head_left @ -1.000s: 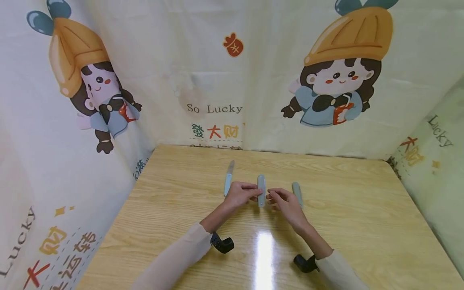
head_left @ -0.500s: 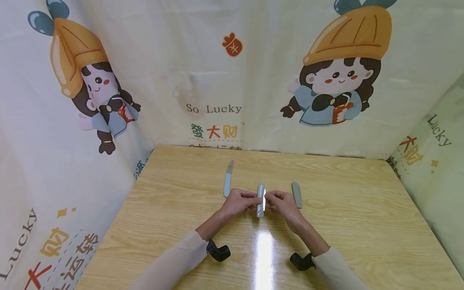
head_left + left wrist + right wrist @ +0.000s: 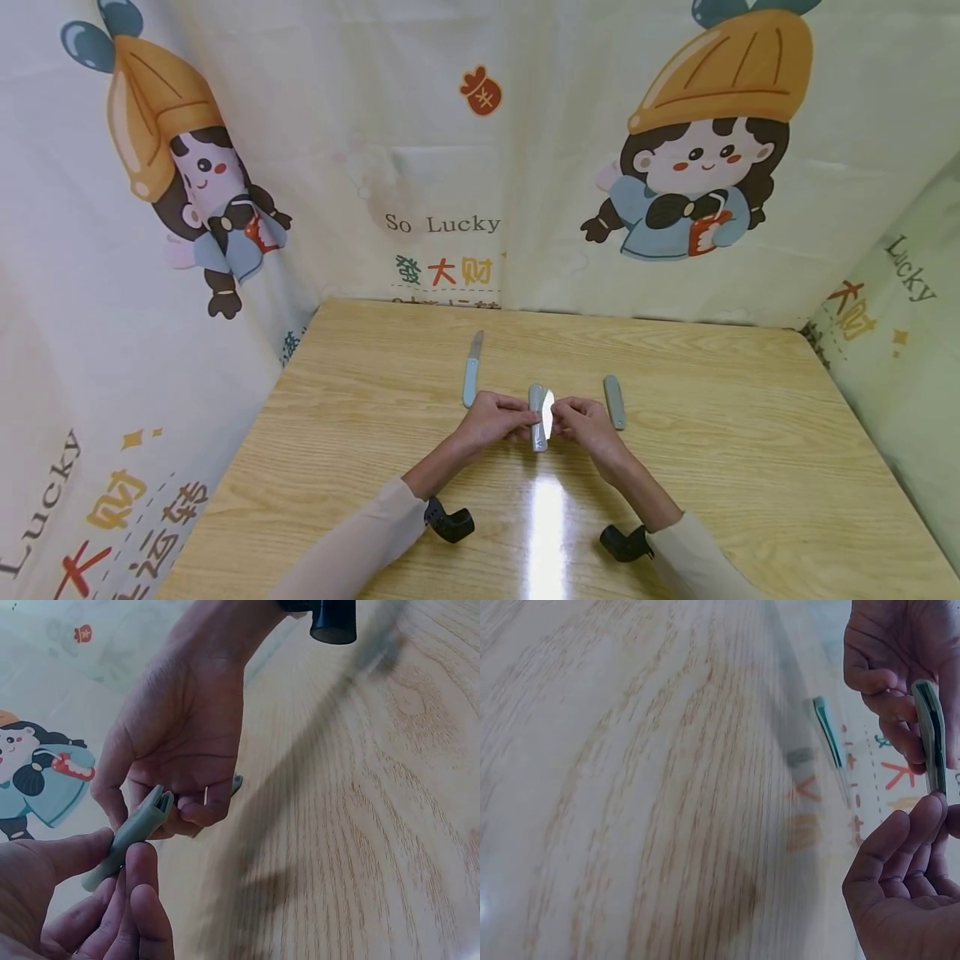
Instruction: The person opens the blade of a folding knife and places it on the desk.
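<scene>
Over the middle of the table, my left hand (image 3: pixel 491 419) grips a grey-green folding knife (image 3: pixel 536 398) by its handle, thumb across the front. Its bright blade (image 3: pixel 548 407) stands partly out of the handle on the right side. From that side my right hand (image 3: pixel 592 427) pinches the blade's edge between thumb and fingers. In the left wrist view the slotted handle (image 3: pixel 129 838) sits between the left thumb and fingers. The right wrist view shows the handle's dark slot (image 3: pixel 928 712), with the right fingertips (image 3: pixel 935 801) at its lower end.
An unfolded light-blue knife (image 3: pixel 470 381) lies left of the hands, blade pointing away. Right of them lies a folded grey-green knife (image 3: pixel 614 402). The wooden table (image 3: pixel 720 433) ends at a printed curtain (image 3: pixel 540 250). Black cameras (image 3: pixel 450 522) sit on both wrists.
Both hands have come down slightly toward the body with the knife. My right hand has taken hold of the blade and swung it partly out to the right.
</scene>
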A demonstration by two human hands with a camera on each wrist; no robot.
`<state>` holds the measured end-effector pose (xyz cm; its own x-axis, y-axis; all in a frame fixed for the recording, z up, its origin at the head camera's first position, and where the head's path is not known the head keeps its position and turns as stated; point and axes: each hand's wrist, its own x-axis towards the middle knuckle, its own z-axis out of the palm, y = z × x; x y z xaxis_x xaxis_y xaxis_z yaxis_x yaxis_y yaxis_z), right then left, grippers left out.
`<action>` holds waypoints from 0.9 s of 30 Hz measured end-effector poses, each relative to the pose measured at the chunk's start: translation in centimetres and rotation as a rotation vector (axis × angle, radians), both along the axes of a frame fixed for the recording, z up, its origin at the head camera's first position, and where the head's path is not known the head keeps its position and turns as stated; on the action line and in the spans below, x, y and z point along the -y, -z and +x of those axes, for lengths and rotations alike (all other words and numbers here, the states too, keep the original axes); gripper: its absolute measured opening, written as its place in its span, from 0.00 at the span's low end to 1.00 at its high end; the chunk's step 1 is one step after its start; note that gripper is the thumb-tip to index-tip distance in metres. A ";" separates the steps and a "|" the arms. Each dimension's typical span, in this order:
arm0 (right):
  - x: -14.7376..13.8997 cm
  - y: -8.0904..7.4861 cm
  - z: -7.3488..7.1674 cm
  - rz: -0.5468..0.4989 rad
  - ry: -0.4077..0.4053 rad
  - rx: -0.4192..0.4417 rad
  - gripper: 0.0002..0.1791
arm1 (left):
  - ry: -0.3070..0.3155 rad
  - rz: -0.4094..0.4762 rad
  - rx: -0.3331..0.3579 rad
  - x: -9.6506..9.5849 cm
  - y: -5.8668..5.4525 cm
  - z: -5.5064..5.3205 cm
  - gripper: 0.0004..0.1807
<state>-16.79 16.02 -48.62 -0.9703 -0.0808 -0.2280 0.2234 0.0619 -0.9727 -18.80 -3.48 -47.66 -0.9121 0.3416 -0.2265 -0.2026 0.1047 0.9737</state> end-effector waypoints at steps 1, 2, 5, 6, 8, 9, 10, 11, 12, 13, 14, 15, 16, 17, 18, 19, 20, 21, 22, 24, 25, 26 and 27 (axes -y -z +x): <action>0.0 0.0 0.1 0.000 0.003 0.002 0.11 | -0.003 0.003 0.003 0.0 0.0 0.0 0.12; -0.1 -0.1 0.1 0.000 0.003 0.004 0.11 | -0.006 0.007 0.008 0.0 0.0 0.0 0.12; -0.1 -0.1 0.3 -0.001 0.007 0.005 0.11 | -0.008 0.021 0.015 0.1 0.1 0.1 0.12; -0.1 -0.1 0.3 -0.003 0.011 0.004 0.11 | -0.009 0.027 0.016 0.1 0.1 0.2 0.12; -0.1 -0.1 0.4 -0.005 0.017 -0.003 0.11 | -0.007 0.036 0.018 0.1 0.1 0.1 0.13; 0.0 0.0 0.4 -0.006 0.027 -0.006 0.10 | -0.004 0.039 0.014 0.2 0.1 0.1 0.13; -0.1 0.0 0.5 -0.007 0.033 -0.010 0.10 | -0.005 0.043 0.012 0.2 0.1 0.1 0.13; -0.1 0.0 0.5 -0.010 0.043 -0.013 0.10 | -0.006 0.044 0.009 0.2 0.0 0.1 0.13; -0.1 0.0 0.6 -0.015 0.052 -0.015 0.10 | -0.009 0.047 0.007 0.2 0.0 0.1 0.13; -0.2 0.0 0.7 -0.015 0.056 -0.018 0.10 | -0.012 0.049 0.009 0.3 0.0 0.0 0.13; -0.2 0.0 0.8 -0.017 0.058 -0.018 0.10 | -0.016 0.051 0.009 0.3 0.0 0.0 0.13; -0.3 -0.1 0.8 -0.017 0.057 -0.019 0.10 | -0.019 0.051 0.007 0.3 0.0 0.0 0.12; -0.4 -0.1 0.9 -0.018 0.056 -0.022 0.11 | -0.023 0.054 0.008 0.3 0.0 0.0 0.12; -0.4 -0.2 0.9 -0.021 0.055 -0.023 0.11 | -0.023 0.053 0.010 0.3 0.0 0.0 0.12; -0.5 -0.2 1.0 -0.019 0.047 -0.027 0.12 | -0.022 0.056 0.013 0.2 0.0 0.1 0.12; -0.6 -0.2 1.0 -0.021 0.037 -0.033 0.13 | -0.019 0.056 0.015 0.2 0.0 0.1 0.12; -0.7 -0.3 1.0 -0.023 0.026 -0.039 0.14 | -0.017 0.057 0.018 0.1 0.0 0.2 0.12; -0.7 -0.3 1.0 -0.026 0.015 -0.045 0.15 | -0.013 0.059 0.014 0.1 0.0 0.3 0.11; -0.8 -0.3 0.9 -0.031 0.005 -0.052 0.16 | -0.007 0.060 0.018 0.1 0.0 0.3 0.12; -0.9 -0.2 0.9 -0.029 -0.020 -0.063 0.17 | 0.018 0.056 0.010 0.2 0.0 0.3 0.13; -0.8 -0.2 0.9 -0.031 -0.023 -0.062 0.16 | 0.037 0.038 -0.007 0.3 0.0 0.3 0.15; -0.9 -0.2 0.9 -0.031 -0.024 -0.060 0.16 | 0.063 0.008 -0.036 0.4 -0.1 0.3 0.17; -0.9 -0.2 0.9 -0.031 -0.020 -0.056 0.15 | 0.091 -0.030 -0.075 0.7 -0.1 0.3 0.19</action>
